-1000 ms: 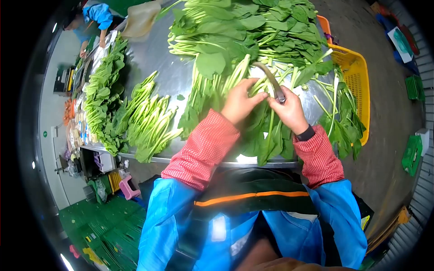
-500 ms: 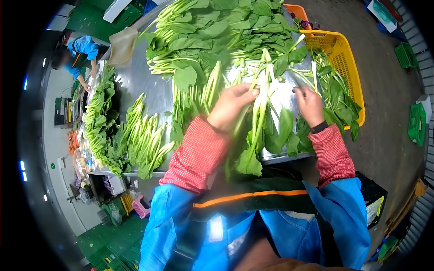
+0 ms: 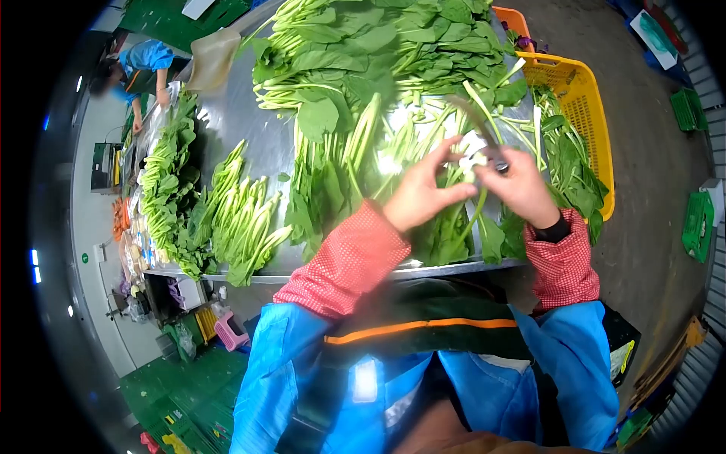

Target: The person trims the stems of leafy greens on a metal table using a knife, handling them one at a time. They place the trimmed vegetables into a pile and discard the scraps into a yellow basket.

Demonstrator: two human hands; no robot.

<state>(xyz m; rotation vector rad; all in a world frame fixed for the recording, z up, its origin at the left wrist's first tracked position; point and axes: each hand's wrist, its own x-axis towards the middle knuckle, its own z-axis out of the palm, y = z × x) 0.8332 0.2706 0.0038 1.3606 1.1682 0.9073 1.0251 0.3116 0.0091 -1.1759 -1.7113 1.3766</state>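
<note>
In the head view, the right hand (image 3: 525, 189) has come in from where it stood apart half a second ago and now meets the left hand (image 3: 423, 193), both above the near edge of the metal table (image 3: 233, 92); the long stalk that dangled in plain sight from the left hand is now partly masked by the hands. The right hand's fingers are wrapped round the handle of a curved blade (image 3: 478, 117), blurred, which points up toward the table's far side. The left hand's thumb and forefinger stand apart in a half-ring beside pale stem ends (image 3: 467, 163); whether they press on them I cannot tell. A green stalk (image 3: 470, 225) slopes down from between the hands toward the table's near edge, where broad leaves lie. On the table's far side lies a big heap of leafy greens (image 3: 446, 38); nearer its middle, just left of the left hand, sits a bunch (image 3: 314, 189), then a smaller bunch (image 3: 242, 212), and at its left end a long row (image 3: 170, 181). Beside the table's right end stand a yellow crate (image 3: 578, 98) and, farther off, an orange crate (image 3: 514, 21). A co-worker (image 3: 144, 57) in blue bends at the table's far left corner.
</note>
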